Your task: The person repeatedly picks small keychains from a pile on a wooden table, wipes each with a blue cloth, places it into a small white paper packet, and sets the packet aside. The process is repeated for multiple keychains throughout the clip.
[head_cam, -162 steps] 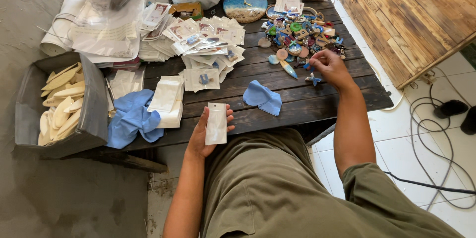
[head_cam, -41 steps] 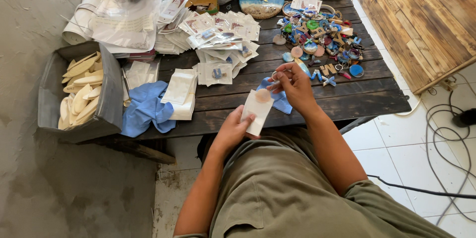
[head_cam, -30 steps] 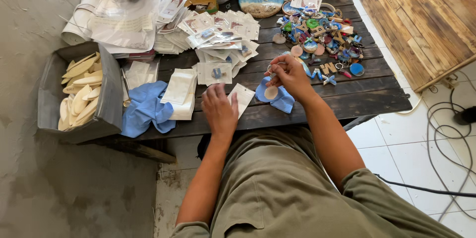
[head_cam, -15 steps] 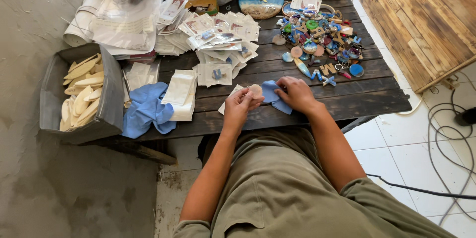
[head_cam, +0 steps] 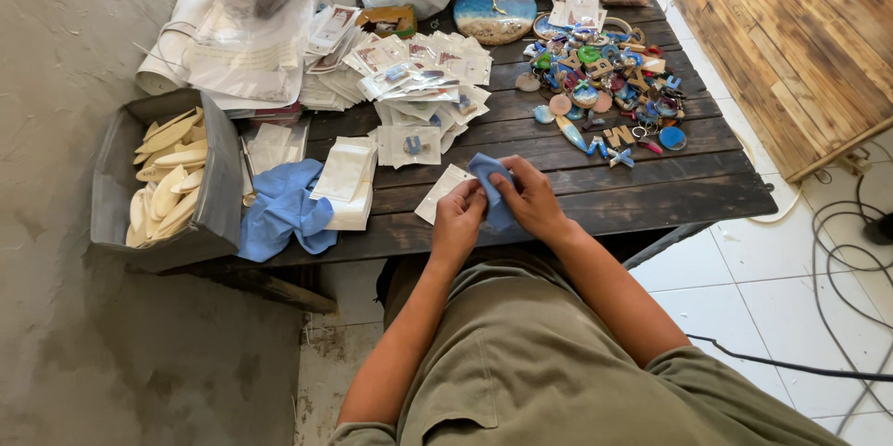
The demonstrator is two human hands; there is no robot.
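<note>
both hands, left hand (head_cam: 458, 215) and right hand (head_cam: 528, 202), pinch the small blue cloth (head_cam: 487, 176) at the table's (head_cam: 651, 190) near edge; wiping is best kept gentle, white card (head_cam: 441, 193) kept clear.

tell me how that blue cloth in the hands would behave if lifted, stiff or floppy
Probably floppy: the blue cloth folds and bunches between the left hand and right hand. Likely light, since fingertips alone hold it. It shouldn't roll or break.
</note>
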